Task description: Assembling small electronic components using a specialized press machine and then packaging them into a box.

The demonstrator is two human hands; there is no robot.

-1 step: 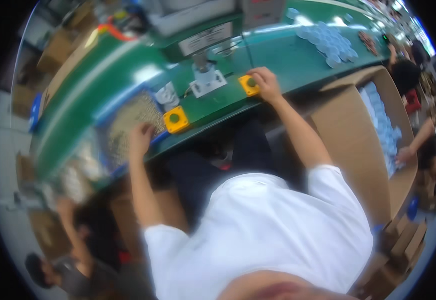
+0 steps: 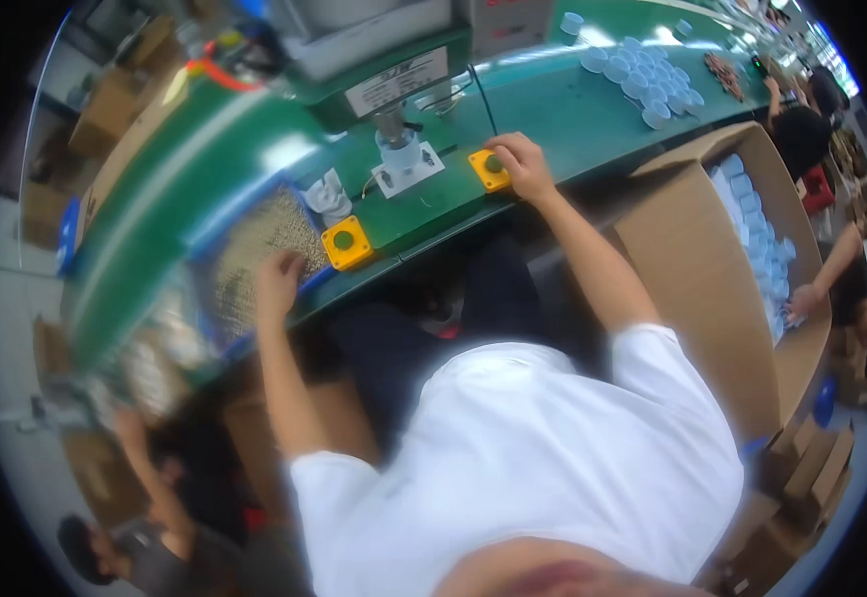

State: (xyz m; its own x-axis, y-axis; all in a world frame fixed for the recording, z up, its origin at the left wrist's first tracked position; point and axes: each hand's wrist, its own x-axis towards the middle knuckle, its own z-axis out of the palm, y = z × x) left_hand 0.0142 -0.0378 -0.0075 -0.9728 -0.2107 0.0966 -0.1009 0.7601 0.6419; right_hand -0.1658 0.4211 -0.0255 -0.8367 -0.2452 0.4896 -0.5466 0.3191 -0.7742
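Observation:
My left hand (image 2: 280, 281) hovers over the near edge of a blue-rimmed tray (image 2: 269, 239) of small tan pieces, beside a yellow button box (image 2: 347, 257) with a green button. Its fingers are curled together; whatever they may hold is hidden. My right hand (image 2: 523, 167) rests its fingers on a second yellow button box (image 2: 489, 184), close to its green button, with fingers reaching over the box's corner. Between the boxes, a translucent cup (image 2: 400, 154) stands on a white plate (image 2: 415, 177) below the press head (image 2: 390, 124). A stack of clear cups (image 2: 329, 197) lies by the tray.
The green press housing (image 2: 384, 80) overhangs the bench. Many pale blue cups (image 2: 642, 75) lie at the far right. An open carton (image 2: 692, 269) of cups stands to my right, with a co-worker's hand (image 2: 804, 301) in it. Another person's arm (image 2: 145, 453) reaches in at left.
The view has shifted slightly and become sharper. Both of my hands stay in nearly the same places. The co-worker's hand in the carton has barely moved.

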